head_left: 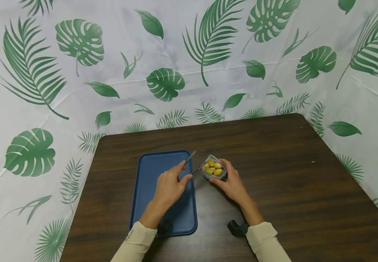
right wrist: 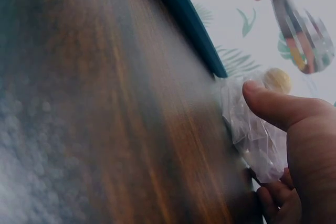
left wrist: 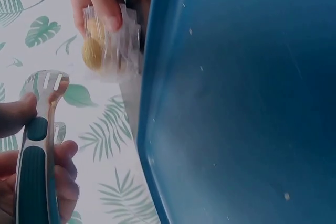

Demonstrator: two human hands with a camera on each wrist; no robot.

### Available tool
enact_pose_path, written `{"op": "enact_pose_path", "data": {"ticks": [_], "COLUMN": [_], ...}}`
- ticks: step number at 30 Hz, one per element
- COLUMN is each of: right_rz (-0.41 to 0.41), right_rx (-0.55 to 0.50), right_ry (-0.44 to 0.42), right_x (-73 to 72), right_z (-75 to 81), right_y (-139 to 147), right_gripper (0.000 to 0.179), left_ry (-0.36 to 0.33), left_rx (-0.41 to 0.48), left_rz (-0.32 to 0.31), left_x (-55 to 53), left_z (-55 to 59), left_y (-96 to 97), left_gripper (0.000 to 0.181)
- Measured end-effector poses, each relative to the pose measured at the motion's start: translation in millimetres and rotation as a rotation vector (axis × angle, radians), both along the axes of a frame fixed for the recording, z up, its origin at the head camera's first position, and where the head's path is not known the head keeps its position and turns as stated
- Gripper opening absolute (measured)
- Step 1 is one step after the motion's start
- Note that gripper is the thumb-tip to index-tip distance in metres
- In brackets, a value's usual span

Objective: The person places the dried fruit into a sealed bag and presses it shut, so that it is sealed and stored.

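My left hand [head_left: 170, 183] holds metal tongs [left wrist: 32, 177] with dark green grips and slotted ends, over the right side of a blue tray [head_left: 145, 189]. The tongs' two arms are spread apart, and in the head view one tip reaches to the near-left rim of a small clear plastic container [head_left: 204, 176]. Several yellow, lemon-like oval pieces [head_left: 217, 172] lie in that container. My right hand [head_left: 234, 185] grips the container from its right side, thumb in front and fingers behind. The right wrist view shows the thumb against the crinkled clear wall [right wrist: 252, 140].
The blue tray lies flat on a dark wood table [head_left: 290, 174], just left of the container. A white cloth with green leaves [head_left: 208, 40] hangs behind the table. A black wrist device [head_left: 238, 228] sits on the right wrist.
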State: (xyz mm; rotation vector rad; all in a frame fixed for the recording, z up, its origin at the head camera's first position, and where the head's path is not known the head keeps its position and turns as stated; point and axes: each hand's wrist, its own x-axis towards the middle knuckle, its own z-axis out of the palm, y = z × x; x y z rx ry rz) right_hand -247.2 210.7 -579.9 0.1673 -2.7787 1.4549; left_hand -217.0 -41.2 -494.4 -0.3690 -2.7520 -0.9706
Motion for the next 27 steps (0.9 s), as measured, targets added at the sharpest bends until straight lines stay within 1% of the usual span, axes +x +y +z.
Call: {"op": "enact_pose_path", "data": {"ticks": [7,11,14,17,21,24,27], "right_rz": [-0.002,0.000,0.000,0.002,-0.002,-0.006,-0.004], "right_rx": [0.006,0.000,0.003,0.012,0.011,0.007,0.010], "right_ry": [-0.005,-0.002,0.001,0.003,-0.003,-0.008,-0.007], "right_x": [-0.7,-1.0,-1.2,-1.6,-2.0,-1.7,-1.4], "right_z": [-1.2,-1.8,-2.7,-3.4,-3.2,-2.4,-1.9], "right_y": [0,0,0,1,0,0,0], "right_gripper": [0.087,0.088,0.088,0.088,0.086,0.086,0.086], "left_ry": [0.009,0.041,0.075,0.080,0.031,-0.012,-0.042], "left_rx": [0.010,0.035,0.053,0.077,0.124,0.136,0.129], "left_rz": [0.083,0.127,0.125,0.113,0.114,0.120,0.133], "left_x": [-2.2,-3.2,-3.4,-2.9,-2.3,-1.4,-0.8], "left_z": [-2.4,-2.1,-2.1,-2.0,-1.7,-0.8,-0.8], "left_y": [-11.7,-16.4,-19.6,-22.9,-27.5,-31.5,-36.1], "left_gripper": [0.058,0.051,0.041,0.035,0.033,0.034,0.035]}}
